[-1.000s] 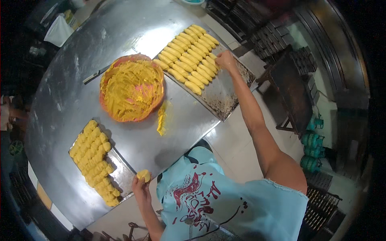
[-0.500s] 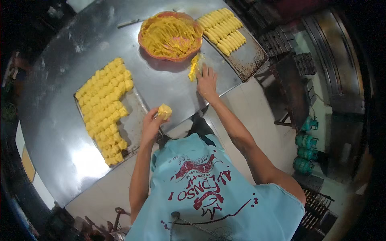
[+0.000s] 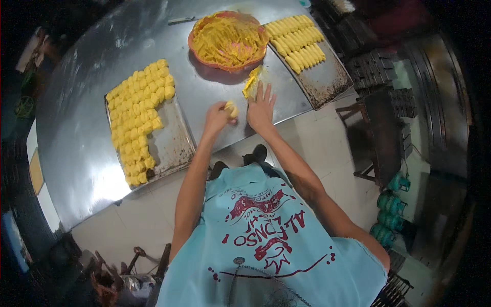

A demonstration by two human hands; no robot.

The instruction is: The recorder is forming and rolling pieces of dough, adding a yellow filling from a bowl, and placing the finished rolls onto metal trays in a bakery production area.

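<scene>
My left hand is closed on a pale yellow dough piece over the steel table, just left of my right hand. My right hand lies with fingers apart at a yellow paste smear, its fingertips on or right at it. Behind them stands an orange scalloped bowl coated with yellow paste. A tray of lumpy yellow dough pieces lies at the left. A second tray at the right carries rows of long yellow dough rolls at its far end.
A long thin metal tool lies behind the bowl. Right of the table are stacked dark pans, a dark stand and several green gas cylinders. Tiled floor shows along the table's near edge; dark clutter is at the lower left.
My right hand left the roll tray and came down to the paste smear. My left hand moved forward and rightward with the dough piece, beside the right. The view shifted as my head moved.
</scene>
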